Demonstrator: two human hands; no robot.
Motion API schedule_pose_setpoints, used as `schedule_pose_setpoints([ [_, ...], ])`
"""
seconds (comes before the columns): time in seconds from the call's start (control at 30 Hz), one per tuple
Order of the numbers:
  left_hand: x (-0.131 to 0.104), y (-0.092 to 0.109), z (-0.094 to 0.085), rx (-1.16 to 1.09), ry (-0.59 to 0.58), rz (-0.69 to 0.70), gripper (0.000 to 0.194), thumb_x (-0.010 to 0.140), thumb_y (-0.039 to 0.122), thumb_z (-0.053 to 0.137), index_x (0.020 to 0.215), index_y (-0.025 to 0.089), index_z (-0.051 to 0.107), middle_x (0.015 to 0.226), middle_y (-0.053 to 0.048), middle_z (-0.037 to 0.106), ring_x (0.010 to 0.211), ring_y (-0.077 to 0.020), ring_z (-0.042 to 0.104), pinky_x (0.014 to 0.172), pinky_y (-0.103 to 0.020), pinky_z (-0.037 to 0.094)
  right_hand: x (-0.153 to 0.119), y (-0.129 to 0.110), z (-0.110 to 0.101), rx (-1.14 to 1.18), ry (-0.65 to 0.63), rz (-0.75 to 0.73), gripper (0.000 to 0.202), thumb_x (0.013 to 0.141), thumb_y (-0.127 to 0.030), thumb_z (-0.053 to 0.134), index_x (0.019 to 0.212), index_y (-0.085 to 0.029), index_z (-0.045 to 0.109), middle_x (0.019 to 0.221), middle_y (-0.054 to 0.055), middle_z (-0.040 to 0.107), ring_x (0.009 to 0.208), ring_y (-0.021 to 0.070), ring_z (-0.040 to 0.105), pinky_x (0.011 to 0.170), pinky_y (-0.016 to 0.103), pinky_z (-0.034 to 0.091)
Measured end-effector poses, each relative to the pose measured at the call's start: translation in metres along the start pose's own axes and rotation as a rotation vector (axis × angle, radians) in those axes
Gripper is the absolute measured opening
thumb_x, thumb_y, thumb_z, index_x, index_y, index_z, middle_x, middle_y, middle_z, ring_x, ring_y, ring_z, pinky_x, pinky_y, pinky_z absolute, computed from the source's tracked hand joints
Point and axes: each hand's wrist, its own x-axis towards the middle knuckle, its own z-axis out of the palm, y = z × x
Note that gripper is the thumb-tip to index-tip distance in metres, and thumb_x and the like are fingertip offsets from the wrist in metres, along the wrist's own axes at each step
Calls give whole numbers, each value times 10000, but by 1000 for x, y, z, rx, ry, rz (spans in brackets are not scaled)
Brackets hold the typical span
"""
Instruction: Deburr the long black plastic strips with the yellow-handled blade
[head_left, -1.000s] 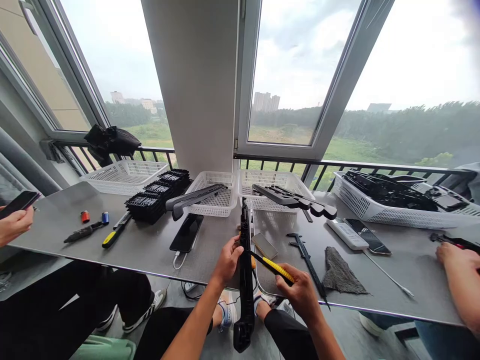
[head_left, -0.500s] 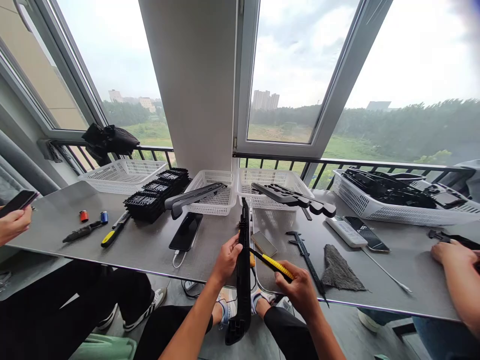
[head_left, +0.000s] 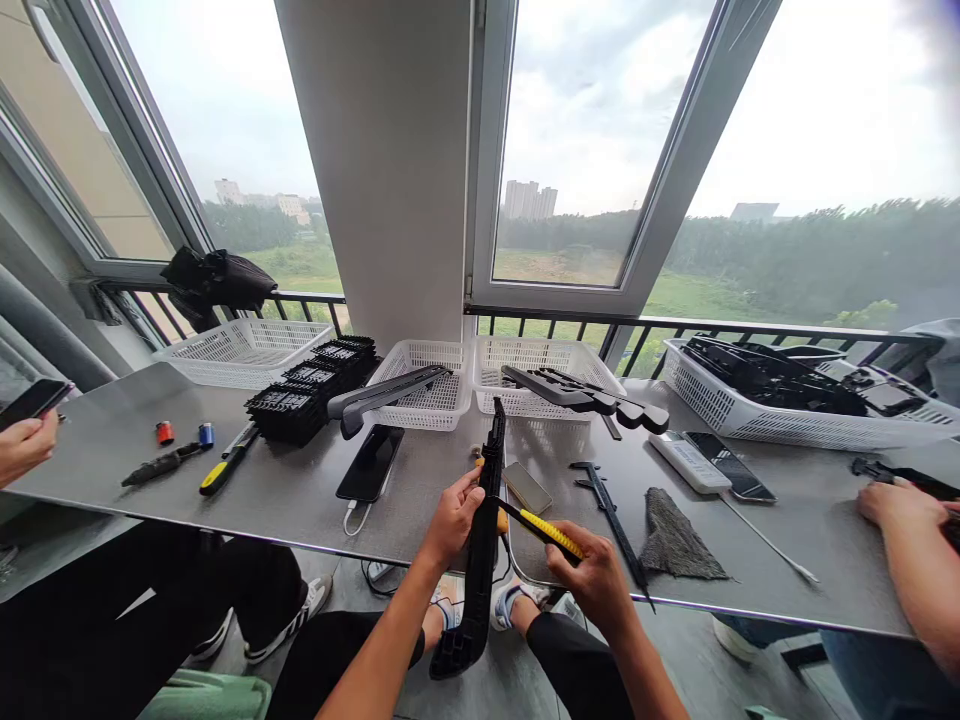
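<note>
- The left hand point(head_left: 454, 515) has its fingers and thumb curled closely round the long black part point(head_left: 480, 560) near its middle, with no slack visible.
- The right hand point(head_left: 589, 565) wraps its fingers firmly about the handle of a yellow-and-black knife point(head_left: 551, 533).
- The long black part stands between the two hands: its narrow end reaches beyond the left fingertips over the table point(head_left: 427, 470), its broad end hangs below them, past the table edge.
- The knife's tip points from the right fingers towards the left thumb and meets, or nearly meets, the part's right-hand edge; I cannot tell whether it bites.
- So this piece looks to be in mid-work: it is in hand with the blade at it, not set down. How much of its edge is done, and how much is left, is too small to tell.
- Just beyond the knife lies a flat slab point(head_left: 527, 488); right of the right fingers are a caliper point(head_left: 611, 525) and a grey cloth point(head_left: 679, 538).
- Farther ahead of the fingers, similar long parts point(head_left: 390, 395) and several shaped pieces point(head_left: 585, 393) rest across two white baskets. Nothing visible shows whether these are finished or waiting.
- Left of them is a stack of black grids point(head_left: 311, 390).
</note>
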Motion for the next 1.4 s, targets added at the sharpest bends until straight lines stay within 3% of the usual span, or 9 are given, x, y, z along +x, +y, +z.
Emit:
schedule_pose_setpoints([
  [0.2,3,-5,-3,11,20,-4,808,872,600,795,1471,71,674,788,-11,650,627,-121,511,590,-252,387,0,0,-3,17,-38,-3,328,866,-367,573,927,-197,846,692,7,713,624,182,625,617,263,444],
  [0.8,1,0,-2,-29,-7,-2,736,901,557,785,1475,110,673,850,-18,683,661,-124,535,629,-257,426,0,-5,-6,22,-68,-10,303,839,-350,560,861,-203,824,684,-3,706,638,174,615,659,268,434],
  [1.07,-6,7,2,-97,-30,-77,685,898,535,783,1460,160,672,776,-2,654,607,-135,543,586,-260,420,3,-5,2,67,-55,14,338,879,-346,557,998,-210,842,889,43,798,794,219,711,757,300,518],
  [1.27,-11,11,-2,-95,-93,8,788,777,469,895,1483,203,667,1075,-105,786,859,-226,690,771,-324,530,4,-4,2,76,-12,23,366,945,-365,559,1130,-241,850,1041,74,824,979,273,740,902,358,560],
  [1.4,6,27,3,-44,-58,44,761,815,521,872,1463,174,679,1022,-108,795,886,-239,708,796,-324,533,28,-5,-7,9,-35,42,370,970,-375,563,1203,-259,826,1166,75,817,1077,280,751,959,371,564],
])
